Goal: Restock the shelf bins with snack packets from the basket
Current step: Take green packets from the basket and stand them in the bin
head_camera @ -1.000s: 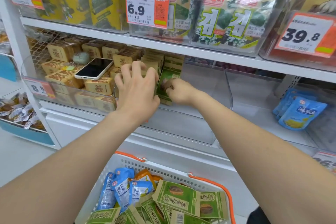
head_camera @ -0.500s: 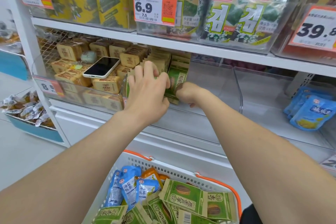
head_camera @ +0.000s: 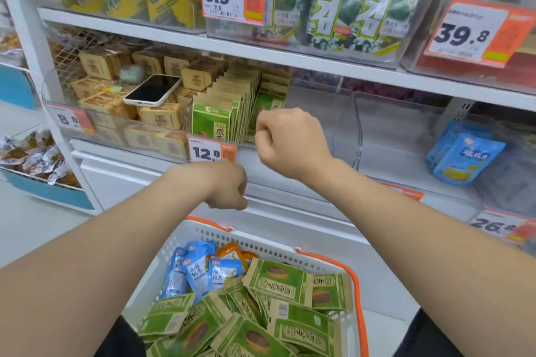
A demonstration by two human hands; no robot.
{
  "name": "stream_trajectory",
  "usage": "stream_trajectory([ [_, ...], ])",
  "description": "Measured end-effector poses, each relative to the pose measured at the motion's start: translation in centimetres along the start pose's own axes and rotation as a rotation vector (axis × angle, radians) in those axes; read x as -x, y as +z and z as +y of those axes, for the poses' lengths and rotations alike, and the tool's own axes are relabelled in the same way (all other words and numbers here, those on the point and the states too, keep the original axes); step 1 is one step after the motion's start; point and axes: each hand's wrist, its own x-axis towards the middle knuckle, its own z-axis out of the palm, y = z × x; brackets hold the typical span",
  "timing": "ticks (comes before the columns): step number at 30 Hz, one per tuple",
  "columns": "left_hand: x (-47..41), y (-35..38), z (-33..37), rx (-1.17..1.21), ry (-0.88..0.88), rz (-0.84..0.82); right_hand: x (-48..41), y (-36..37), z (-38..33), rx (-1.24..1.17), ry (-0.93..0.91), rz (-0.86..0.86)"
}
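A tall white metal shelving unit [head_camera: 319,66] fills the scene, its shelves lined with clear plastic bins so the stock faces outward. Below it, close to the person, sits a white plastic basket with orange handles [head_camera: 261,246]. It lies within easy reach of both arms and is heaped with flat green sunflower-seed packets [head_camera: 275,278] and a few blue pouches [head_camera: 200,272].

In the middle clear bin [head_camera: 327,113], matching green and tan packets [head_camera: 213,122] stand upright in a tight front-facing row on the left side. The right side is bare, so there looks to be room for more.

The right hand [head_camera: 287,139] hovers at the bin's front, just beside the row, fingers curled into a fist with the thumb against the forefinger. The left hand [head_camera: 223,185] hangs lower, over the basket, with fingers loosely curled under and nothing seen in them. It seems bound for another packet.

A black-screened smartphone in a white case [head_camera: 153,90] rests on the tan boxes next door, likely parked to free the hands.

Both palms are turned away. The basket's near edge is cut off.
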Motion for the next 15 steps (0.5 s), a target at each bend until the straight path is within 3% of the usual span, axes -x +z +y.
stream_trajectory([
  [2, 0.6, 1.1, 0.5, -0.033, 0.001, -0.069, 2.1, -0.9, -1.2, 0.024, -0.153, -0.078],
  [6, 1.5, 3.4, 1.8, -0.114, 0.004, -0.148, 5.8, -0.4, -2.2, 0.188, -0.101, -0.684],
  [9, 1.8, 5.1, 3.3, -0.160, 0.030, -0.196, 9.1, 1.3, -1.9, 0.194, -0.088, -1.015],
  [12, 1.9, 6.5, 5.1, -0.146, 0.071, -0.240, 12.4, 3.4, -2.2, 0.236, -0.164, -1.275],
  [15, 1.2, 8.1, 5.7, -0.188, 0.101, -0.244, 15.0, 5.1, -3.3, 0.252, -0.268, -1.429],
])
